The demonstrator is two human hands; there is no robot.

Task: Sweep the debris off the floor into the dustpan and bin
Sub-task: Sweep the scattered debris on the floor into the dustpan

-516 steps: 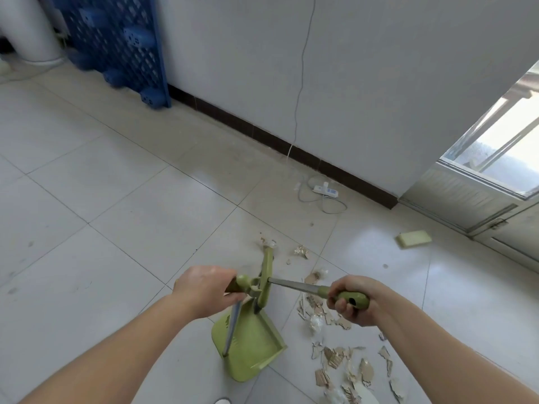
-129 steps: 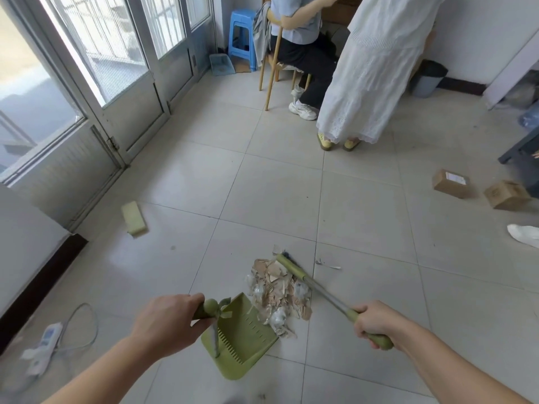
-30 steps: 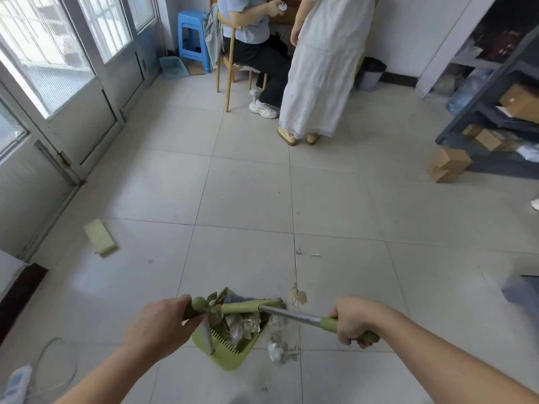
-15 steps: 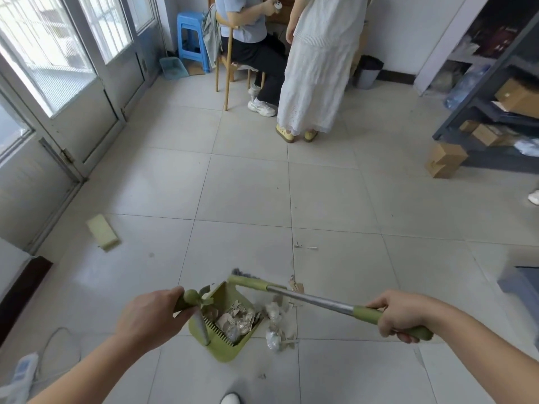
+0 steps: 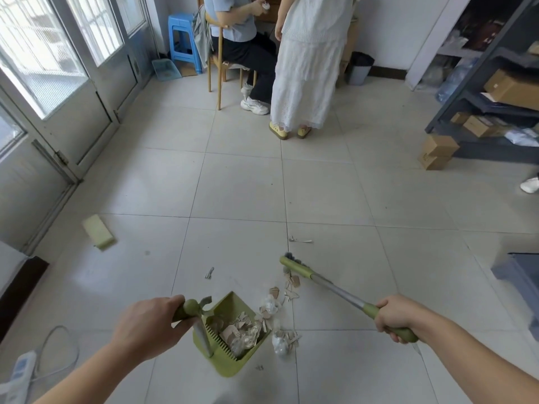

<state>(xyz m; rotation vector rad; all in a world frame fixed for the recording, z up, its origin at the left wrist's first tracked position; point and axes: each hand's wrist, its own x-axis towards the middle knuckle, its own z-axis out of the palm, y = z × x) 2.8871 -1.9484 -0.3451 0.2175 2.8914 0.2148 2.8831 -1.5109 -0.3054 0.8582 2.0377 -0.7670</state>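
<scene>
My left hand (image 5: 148,326) grips the green handle of the green dustpan (image 5: 230,364), which rests on the floor tiles and holds cardboard scraps and crumpled plastic. My right hand (image 5: 398,316) grips the green grip of the broom (image 5: 326,282); its head lies on the floor up and to the right of the pan. Loose debris (image 5: 281,304), cardboard bits and plastic wads, lies between the broom head and the pan's mouth. A small metal clip (image 5: 209,272) and a few scraps (image 5: 300,239) lie farther out. A grey bin (image 5: 360,68) stands by the far wall.
Two people (image 5: 306,62), one seated on a wooden chair and one standing, are at the far end. A yellow sponge (image 5: 97,235) lies to the left near the doors. Cardboard boxes (image 5: 436,151) and grey shelving stand on the right. A power strip (image 5: 19,374) lies at bottom left.
The broom head has swung out of the dustpan, up and to the right, and now lies beyond the remaining debris. The dustpan has stayed in place in my left hand.
</scene>
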